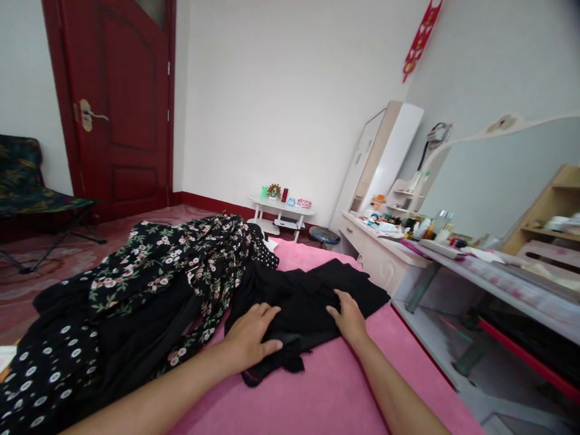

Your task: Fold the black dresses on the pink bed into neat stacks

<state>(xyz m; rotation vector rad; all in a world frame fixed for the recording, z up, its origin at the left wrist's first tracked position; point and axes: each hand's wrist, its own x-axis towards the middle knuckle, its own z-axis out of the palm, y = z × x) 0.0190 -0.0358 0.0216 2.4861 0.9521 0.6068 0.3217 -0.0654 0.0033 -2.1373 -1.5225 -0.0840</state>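
Note:
A black garment (301, 302) lies spread on the pink bed cover (326, 399) in front of me, its lower edge bunched and uneven. My left hand (254, 338) rests on the near left part of the garment, thumb apart from the fingers. On its right part lies my right hand (351, 317), with thumb and fingers apart and pressed lightly on the cloth. Nothing shows gripped in either hand. To the left, a heap of dark clothes includes a black floral garment (176, 260) and a black one with white dots (58, 368); the heap touches the black garment.
A cluttered white dressing table (371, 241) with a mirror (507, 181) stands at the right, beside another table (475, 272). Beyond the bed are a small white table (281, 205) and a round stool (324, 234). A camouflage folding chair (36, 199) stands left, near the red door (122, 109).

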